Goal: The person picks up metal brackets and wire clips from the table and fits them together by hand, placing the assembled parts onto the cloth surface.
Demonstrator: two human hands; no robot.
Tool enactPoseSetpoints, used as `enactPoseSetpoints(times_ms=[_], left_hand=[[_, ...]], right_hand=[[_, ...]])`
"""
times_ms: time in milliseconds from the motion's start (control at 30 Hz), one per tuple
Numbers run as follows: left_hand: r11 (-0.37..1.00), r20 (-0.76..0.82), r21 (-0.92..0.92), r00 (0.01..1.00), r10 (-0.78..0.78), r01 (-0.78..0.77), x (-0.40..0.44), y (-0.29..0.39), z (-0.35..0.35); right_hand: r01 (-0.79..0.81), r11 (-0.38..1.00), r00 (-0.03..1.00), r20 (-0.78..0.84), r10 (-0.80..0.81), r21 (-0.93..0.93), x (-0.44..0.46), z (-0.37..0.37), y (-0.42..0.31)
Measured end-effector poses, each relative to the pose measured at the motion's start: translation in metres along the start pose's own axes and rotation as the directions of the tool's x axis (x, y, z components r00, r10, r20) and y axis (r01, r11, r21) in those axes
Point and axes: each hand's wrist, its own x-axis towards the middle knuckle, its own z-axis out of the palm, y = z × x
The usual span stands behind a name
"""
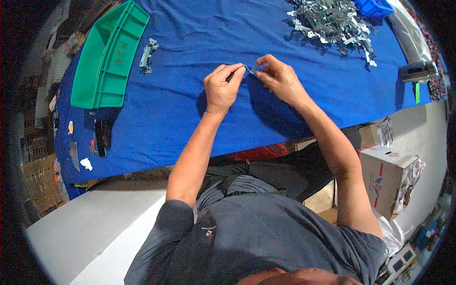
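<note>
Over the blue cloth, my left hand [221, 88] is closed, pinching one end of a small metal bracket [252, 71] between thumb and fingertips. At the bracket's other end, my right hand [282, 81] grips it with its fingertips, the index finger curled above. Most of the part is hidden by the fingers, and its details are too small to make out. A similar silver metal bracket [148, 56] lies by itself to the left. At the far right is a heap of metal brackets [327, 23], silver and dark.
A green plastic bin [86, 78] rests at the left, with a few small brass-coloured pieces showing on it. Behind the heap stands a blue bin [374, 8]. A black object [100, 137] and scraps lie near the left edge. A metal device [418, 72] sits at the right edge.
</note>
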Motion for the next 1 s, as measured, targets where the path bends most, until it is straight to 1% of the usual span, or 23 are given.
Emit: enactPoseSetpoints(times_ms=[33, 67, 133, 167, 233, 267, 333, 367, 400, 467, 533, 600, 633, 667, 700, 733, 767, 833, 867, 900, 933, 967, 1000], left_hand=[[1.0, 0.002, 0.002, 1.0, 0.002, -0.002, 0.0, 0.001, 0.0], [1.0, 0.004, 0.007, 1.0, 0.004, -0.004, 0.0, 0.001, 0.0], [1.0, 0.016, 0.011, 1.0, 0.01, -0.01, -0.001, 0.001, 0.0], [1.0, 0.03, 0.01, 0.999, 0.017, -0.018, 0.0, 0.001, -0.001], [0.999, 0.033, 0.008, 0.999, 0.036, -0.036, 0.0, 0.001, -0.001], [0.999, 0.038, 0.007, 0.999, 0.036, -0.037, -0.001, -0.001, 0.0], [0.997, 0.041, 0.04, 0.997, 0.061, -0.062, 0.0, -0.001, -0.001], [0.999, 0.068, 0.032, 0.997, 0.037, -0.039, -0.001, -0.001, 0.0], [0.998, 0.109, 0.037, 0.993, 0.049, -0.053, -0.002, -0.001, -0.001], [0.996, 0.131, 0.043, 0.989, 0.075, -0.081, -0.003, -0.001, 0.0], [0.995, 0.124, 0.063, 0.99, 0.072, -0.08, 0.001, -0.005, -0.007], [0.975, 0.043, 0.192, 0.993, 0.108, -0.115, 0.009, -0.017, -0.019], [0.946, 0.047, 0.273, 0.985, 0.168, -0.174, 0.018, -0.027, -0.033], [0.929, 0.023, 0.348, 0.992, 0.127, -0.127, 0.027, -0.039, -0.049], [0.864, 0.005, 0.477, 0.984, 0.18, -0.161, 0.04, -0.05, -0.067], [0.827, -0.015, 0.547, 0.986, 0.163, -0.128, 0.052, -0.057, -0.087], [0.787, -0.068, 0.597, 0.968, 0.243, -0.156, 0.065, -0.074, -0.103], [0.679, -0.066, 0.718, 0.956, 0.285, -0.153, 0.088, -0.106, -0.139], [0.639, -0.074, 0.762, 0.965, 0.251, -0.107, 0.095, -0.125, -0.154], [0.568, -0.051, 0.809, 0.945, 0.324, -0.151, 0.097, -0.138, -0.163], [0.589, 0.002, 0.788, 0.958, 0.286, -0.177, 0.101, -0.15, -0.173], [0.566, 0.025, 0.801, 0.955, 0.296, -0.196, 0.1, -0.153, -0.177], [0.588, -0.002, 0.797, 0.974, 0.227, -0.135, 0.095, -0.163, -0.177]], right_hand=[[-0.039, 0.998, 0.998, 0.051, 0.037, 0.055, -0.001, -0.001, -0.003], [-0.037, 0.998, 0.998, 0.053, 0.034, 0.058, -0.002, -0.002, -0.004], [-0.119, 0.973, 0.99, 0.099, 0.101, 0.199, -0.001, -0.001, -0.007], [-0.109, 0.972, 0.99, 0.112, 0.087, 0.208, -0.001, -0.001, -0.007], [-0.174, 0.982, 0.983, 0.075, 0.169, 0.074, -0.001, -0.002, -0.007], [-0.159, 0.983, 0.984, 0.09, 0.151, 0.087, 0.0, 0.0, -0.004], [0.082, 0.993, 0.993, -0.071, -0.089, -0.087, 0.002, 0.002, 0.005], [0.118, 0.992, 0.989, -0.087, -0.122, -0.046, 0.004, 0.002, 0.004], [0.073, 0.993, 0.991, -0.119, -0.062, 0.095, 0.004, 0.002, 0.001], [-0.053, 0.968, 0.988, -0.13, 0.087, 0.247, 0.004, -0.003, -0.012], [-0.007, 0.963, 0.985, -0.166, 0.053, 0.268, 0.006, -0.006, -0.01], [-0.06, 0.984, 0.993, -0.091, 0.076, 0.167, 0.009, -0.008, 0.007], [-0.048, 0.992, 0.991, -0.119, 0.062, 0.116, 0.009, -0.005, 0.013], [-0.041, 0.991, 0.989, -0.133, 0.058, 0.124, 0.008, -0.004, 0.015], [-0.014, 0.998, 0.992, -0.125, 0.022, 0.06, 0.008, -0.003, 0.016], [0.011, 1.0, 0.993, -0.115, -0.011, -0.004, 0.006, -0.002, 0.016], [0.003, 0.999, 0.993, -0.122, -0.007, -0.033, 0.004, -0.002, 0.011], [0.036, 0.998, 0.989, -0.142, -0.042, -0.045, 0.007, 0.002, 0.01], [0.064, 0.996, 0.987, -0.145, -0.072, -0.065, 0.006, 0.002, 0.012], [0.1, 0.992, 0.982, -0.154, -0.112, -0.081, 0.007, 0.003, 0.015], [0.173, 0.978, 0.966, -0.174, -0.192, -0.115, 0.007, 0.002, 0.013], [0.152, 0.981, 0.973, -0.155, -0.17, -0.123, 0.007, 0.002, 0.014], [0.109, 0.987, 0.983, -0.135, -0.125, -0.122, 0.005, -0.001, 0.005]])
